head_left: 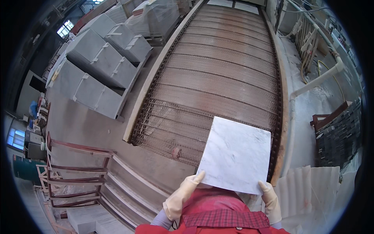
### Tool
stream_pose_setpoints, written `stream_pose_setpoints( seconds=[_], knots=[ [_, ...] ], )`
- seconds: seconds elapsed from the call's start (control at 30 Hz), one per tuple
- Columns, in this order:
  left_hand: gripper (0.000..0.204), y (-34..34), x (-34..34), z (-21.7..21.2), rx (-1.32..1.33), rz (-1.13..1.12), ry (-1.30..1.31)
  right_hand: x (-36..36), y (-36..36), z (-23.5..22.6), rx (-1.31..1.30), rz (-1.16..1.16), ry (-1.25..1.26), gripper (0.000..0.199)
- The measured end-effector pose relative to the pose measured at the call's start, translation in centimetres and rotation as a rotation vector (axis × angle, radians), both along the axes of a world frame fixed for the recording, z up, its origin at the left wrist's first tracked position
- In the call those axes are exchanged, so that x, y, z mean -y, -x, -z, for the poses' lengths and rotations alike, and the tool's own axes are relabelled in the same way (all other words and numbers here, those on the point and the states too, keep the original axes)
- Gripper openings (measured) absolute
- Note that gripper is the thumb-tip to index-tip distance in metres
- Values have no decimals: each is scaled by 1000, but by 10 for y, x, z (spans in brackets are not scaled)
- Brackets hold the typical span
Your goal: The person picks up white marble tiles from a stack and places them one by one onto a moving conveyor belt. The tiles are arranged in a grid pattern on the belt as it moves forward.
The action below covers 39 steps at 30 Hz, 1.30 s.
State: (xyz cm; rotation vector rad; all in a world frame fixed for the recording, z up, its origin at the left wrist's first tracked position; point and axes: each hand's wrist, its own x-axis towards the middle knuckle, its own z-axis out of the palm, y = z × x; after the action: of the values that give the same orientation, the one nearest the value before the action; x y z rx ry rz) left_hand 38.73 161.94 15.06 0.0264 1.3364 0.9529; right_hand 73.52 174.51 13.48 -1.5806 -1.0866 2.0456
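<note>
A square white marble tile [236,154] with grey veins spans the space between my two gloved hands, over the near right end of a long conveyor [218,74] with a brown mesh belt. My left hand [182,197], in a cream rubber glove, grips the tile's near left corner. The near right corner is pinched by my right hand [269,200], gloved the same way, its thumb on top. Fingers under the tile are hidden. Whether the tile's far edge rests on the belt, I cannot tell.
Stacked, strapped tiles [97,62] stand on pallets at the far left. A dark red metal rack [78,180] is at the near left, with pale slabs [89,219] below it. White pipes [317,80] run along the right, near a stack of dark pieces [338,134] and white foam sheets [307,187].
</note>
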Motion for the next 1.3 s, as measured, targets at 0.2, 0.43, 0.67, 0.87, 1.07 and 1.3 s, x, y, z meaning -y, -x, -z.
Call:
stream_pose_setpoints(
  seconds=[0.2,0.43,0.67,0.87,1.07,1.3],
  knots=[
    [44,49,-6,-28,-38,-401,-203,18,83,-68,-166,63,67,60],
    [48,147,17,-38,-298,-702,-216,-10,218,-49,-371,-192,161,43],
    [45,227,36,23,-292,-664,-343,-1,314,11,-457,-180,215,37],
    [44,244,49,54,-102,-708,-174,21,312,17,-189,-257,337,49],
    [50,264,59,75,-3,-633,40,25,308,17,-102,-390,438,51],
    [46,272,54,85,4,-530,100,2,256,-25,166,-689,80,49]
  ],
)
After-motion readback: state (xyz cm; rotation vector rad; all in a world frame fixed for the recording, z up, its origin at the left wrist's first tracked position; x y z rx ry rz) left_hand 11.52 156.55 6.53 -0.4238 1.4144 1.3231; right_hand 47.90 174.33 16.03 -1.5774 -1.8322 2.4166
